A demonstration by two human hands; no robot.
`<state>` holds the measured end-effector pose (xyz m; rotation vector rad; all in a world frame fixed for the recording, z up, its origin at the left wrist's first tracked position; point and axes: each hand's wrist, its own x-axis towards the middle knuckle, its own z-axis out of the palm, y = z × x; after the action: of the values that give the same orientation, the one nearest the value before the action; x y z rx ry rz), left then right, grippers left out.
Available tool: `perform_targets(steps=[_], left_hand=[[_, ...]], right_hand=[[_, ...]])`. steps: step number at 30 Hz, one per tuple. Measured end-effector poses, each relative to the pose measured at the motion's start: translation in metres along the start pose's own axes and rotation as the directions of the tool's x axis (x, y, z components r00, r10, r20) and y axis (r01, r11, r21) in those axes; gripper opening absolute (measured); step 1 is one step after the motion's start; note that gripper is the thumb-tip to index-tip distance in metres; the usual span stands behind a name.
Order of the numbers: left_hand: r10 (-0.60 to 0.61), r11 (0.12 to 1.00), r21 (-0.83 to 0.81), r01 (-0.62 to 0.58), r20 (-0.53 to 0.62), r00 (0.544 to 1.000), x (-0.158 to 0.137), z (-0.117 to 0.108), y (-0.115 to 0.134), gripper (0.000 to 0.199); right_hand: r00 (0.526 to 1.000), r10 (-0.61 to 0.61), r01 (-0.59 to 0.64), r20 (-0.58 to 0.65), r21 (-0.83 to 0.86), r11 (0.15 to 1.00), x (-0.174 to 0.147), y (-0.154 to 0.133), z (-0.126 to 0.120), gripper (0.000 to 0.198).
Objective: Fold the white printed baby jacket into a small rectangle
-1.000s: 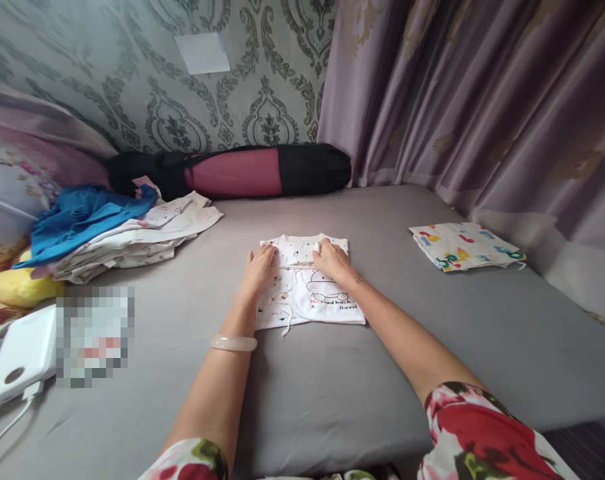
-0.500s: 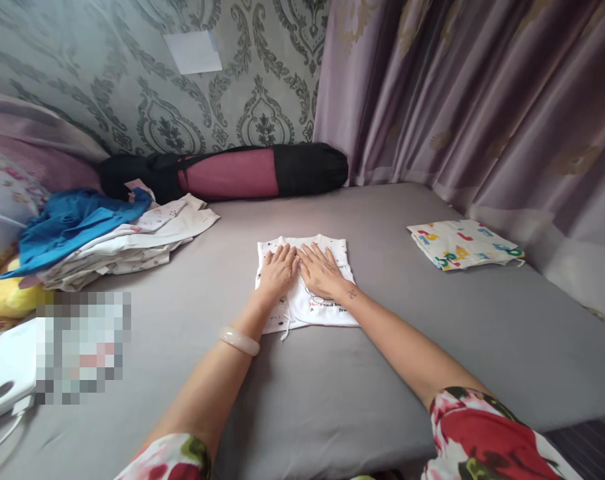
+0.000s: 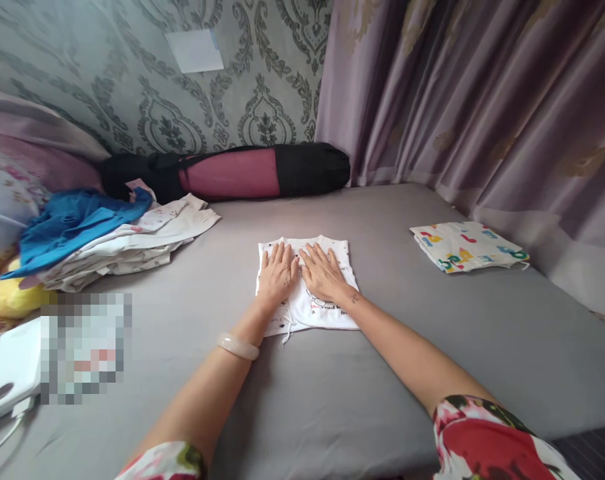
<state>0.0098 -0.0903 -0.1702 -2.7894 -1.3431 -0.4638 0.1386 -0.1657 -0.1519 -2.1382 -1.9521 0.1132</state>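
We're on what looks like a flattening step: our left hand (image 3: pixel 278 277) and right hand (image 3: pixel 323 273) lie palm-down, fingers spread, gripping nothing, atop the folded white garment (image 3: pixel 301 317) mid-sheet. Soft-looking printed cloth, boxy outline, tie string (image 3: pixel 287 328) at the near edge! Lifting it, we judge, calls for fingertips beneath both sides.

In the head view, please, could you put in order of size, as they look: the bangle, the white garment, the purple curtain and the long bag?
From largest to smallest:
1. Purple curtain
2. Long bag
3. White garment, partly covered
4. Bangle
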Motion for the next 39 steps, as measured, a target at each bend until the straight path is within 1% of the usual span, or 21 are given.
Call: perform_targets(steps=[3,5,9,15,20,23,26,28,30,32,36,39], left_hand=[[-0.070,0.997,0.032,0.072,-0.074,0.995,-0.001,0.001,0.000,0.063],[-0.081,0.995,0.049,0.083,-0.055,0.995,-0.001,0.002,0.000,0.063],[-0.038,0.996,0.078,0.036,0.023,0.999,0.000,0.002,0.000,0.060],[-0.058,0.996,0.073,0.054,0.048,0.997,0.001,0.000,0.001,0.060],[-0.059,0.997,0.054,0.058,0.029,0.998,-0.001,-0.002,0.002,0.061],[-0.120,0.992,0.044,0.121,-0.022,0.993,-0.002,-0.003,0.003,0.063],[-0.221,0.974,0.025,0.223,-0.073,0.973,-0.002,-0.004,0.004,0.067],[-0.254,0.967,0.017,0.256,-0.059,0.965,-0.002,-0.005,0.004,0.069],[-0.260,0.965,0.021,0.261,-0.022,0.965,-0.001,-0.005,0.004,0.069],[-0.259,0.965,0.032,0.259,0.003,0.966,0.000,-0.005,0.004,0.068],[-0.261,0.965,0.044,0.260,0.007,0.965,0.000,-0.004,0.004,0.068],[-0.263,0.964,0.020,0.263,-0.006,0.965,-0.001,-0.004,0.004,0.068]], right_hand=[[0.998,0.032,-0.033,-0.055,-0.013,0.999,-0.001,-0.001,0.000,0.056],[0.995,0.061,-0.063,-0.078,-0.022,0.998,-0.001,-0.002,0.000,0.055],[0.995,0.090,-0.092,-0.044,-0.030,0.995,-0.001,-0.001,0.003,0.052],[0.995,0.082,-0.084,-0.049,-0.040,0.996,0.000,0.000,0.005,0.052],[0.995,0.083,-0.084,-0.049,-0.032,0.996,-0.001,-0.001,0.004,0.052],[0.990,0.103,-0.107,-0.096,-0.038,0.993,-0.002,-0.001,0.004,0.053],[0.965,0.178,-0.192,-0.193,-0.056,0.980,-0.002,-0.002,0.005,0.056],[0.944,0.234,-0.254,-0.233,-0.058,0.966,-0.002,-0.001,0.007,0.059],[0.935,0.269,-0.289,-0.233,-0.056,0.956,-0.001,-0.001,0.009,0.059],[0.935,0.280,-0.299,-0.218,-0.059,0.953,0.000,0.000,0.011,0.058],[0.935,0.280,-0.299,-0.219,-0.063,0.952,0.002,0.001,0.013,0.058],[0.936,0.284,-0.302,-0.210,-0.059,0.952,0.001,0.001,0.013,0.058]])
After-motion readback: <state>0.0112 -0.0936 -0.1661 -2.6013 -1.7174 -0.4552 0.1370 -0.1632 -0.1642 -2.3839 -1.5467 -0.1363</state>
